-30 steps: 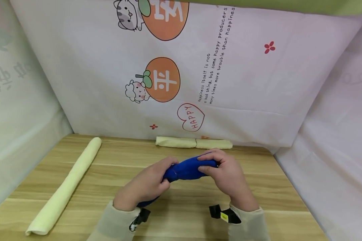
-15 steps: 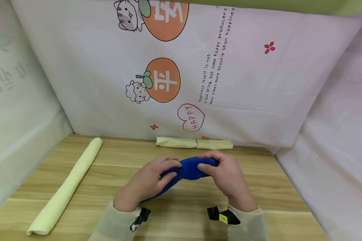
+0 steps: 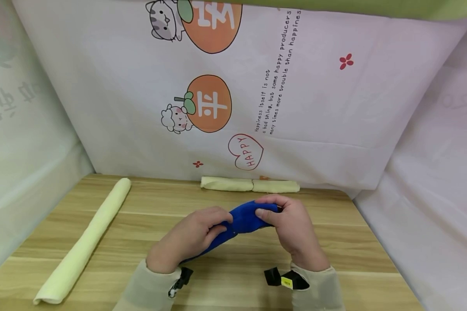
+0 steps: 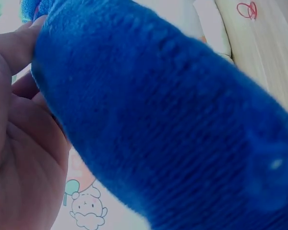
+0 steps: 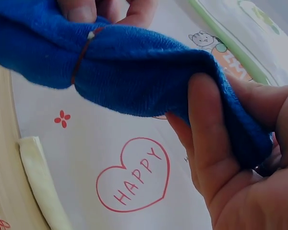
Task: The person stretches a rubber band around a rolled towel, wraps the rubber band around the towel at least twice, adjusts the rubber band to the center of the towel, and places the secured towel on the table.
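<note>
A blue rolled towel [image 3: 247, 219], bent slightly, is held over the table between both hands. My left hand [image 3: 190, 233] pinches it near its middle, thumb and fingertips on opposite sides. The right hand [image 3: 297, 231] grips the far-right end, with the thumb on the near face. In the right wrist view a thin brown rubber band [image 5: 80, 60] circles the roll and draws it in, close by the left fingertips [image 5: 81, 10]. The towel [image 4: 149, 115] fills most of the left wrist view, its loose length running back under the left wrist.
A long pale-yellow towel roll [image 3: 87, 242] lies at the left of the wooden table [image 3: 233, 276]. Another pale-yellow roll [image 3: 227, 183], banded at its middle, lies along the back edge. Printed white cloth walls [image 3: 315, 99] stand behind and on both sides.
My left hand has shifted its hold at the rubber band, uncovering more of the towel's length toward the wrist. The right hand keeps its grip on the end, and the yellow rolls have not moved.
</note>
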